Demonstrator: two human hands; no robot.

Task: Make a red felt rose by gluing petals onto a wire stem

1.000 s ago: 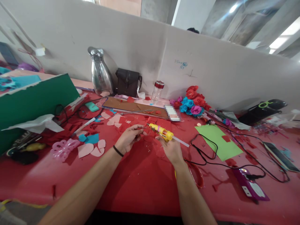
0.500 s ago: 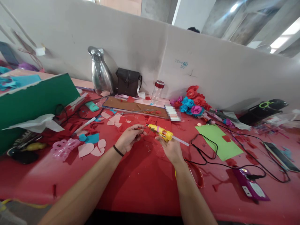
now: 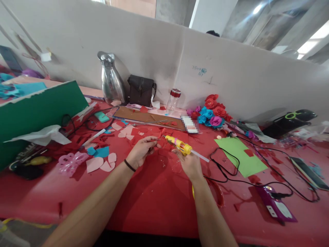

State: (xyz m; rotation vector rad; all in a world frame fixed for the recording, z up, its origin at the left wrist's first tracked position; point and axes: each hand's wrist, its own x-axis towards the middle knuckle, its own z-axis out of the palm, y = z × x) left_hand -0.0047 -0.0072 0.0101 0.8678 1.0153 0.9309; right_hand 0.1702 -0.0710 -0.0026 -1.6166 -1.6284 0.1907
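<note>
1. Right hand: my fingers are wrapped around the yellow glue gun, grasping it at its underside, thumb toward me.
2. Position of gun: in front of me, above the red tabletop, between my two hands, its body mostly up and to the left of my right hand.
3. Long axis: slanted across my view. Nozzle at the far left end; translucent glue stick sticks out of the back, toward the right and nearer me.
4. Left hand: fingers drawn together, thumb near them. Red scraps behind them blend in; cannot tell whether anything is pinched there.
5. Key relation: nozzle points at my left fingertips, just beside them, with a small gap apparent. Right hand holds the gun; left is nearer its tip.
6. Nearby: pink paper pieces left of my left hand; black cable and green sheet right of my right hand.
</note>
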